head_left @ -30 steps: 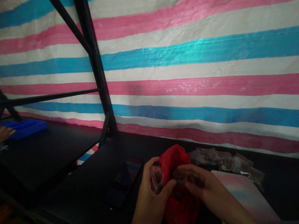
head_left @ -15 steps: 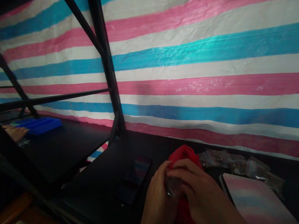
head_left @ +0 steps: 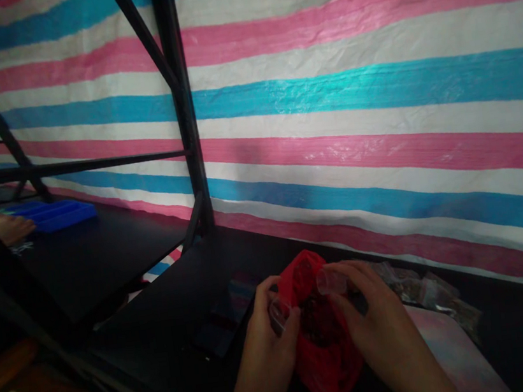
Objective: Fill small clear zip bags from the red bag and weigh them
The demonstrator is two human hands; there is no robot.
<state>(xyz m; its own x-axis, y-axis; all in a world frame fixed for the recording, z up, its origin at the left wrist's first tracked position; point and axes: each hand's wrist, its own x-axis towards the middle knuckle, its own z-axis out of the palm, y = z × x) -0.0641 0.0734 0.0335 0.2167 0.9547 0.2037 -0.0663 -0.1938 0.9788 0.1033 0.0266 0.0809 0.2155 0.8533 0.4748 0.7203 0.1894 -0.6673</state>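
Note:
A red plastic bag (head_left: 329, 367) stands with its mouth open on the black table, small dark pieces (head_left: 319, 320) inside it. At its left rim, my left hand (head_left: 267, 349) is closed on a clear, rounded plastic piece (head_left: 277, 315), with thumb and fingers against the bag's edge. Over the right side of the mouth, my right hand (head_left: 378, 315) pinches a small clear plastic cup (head_left: 330, 281) between thumb and fingers. Whether either clear piece has anything in it, I cannot tell.
Small clear zip bags (head_left: 428, 290) lie along the back right, beside a flat shiny panel (head_left: 455, 350). A dark phone-like slab (head_left: 231, 309) lies left of the bag. On the neighbouring table are a blue divided tray (head_left: 64, 214) and another person's hand (head_left: 10, 228).
My hands have moved apart, each with a clear plastic piece; before, they were together around one clear object. The red bag's open mouth and dark contents now show between them.

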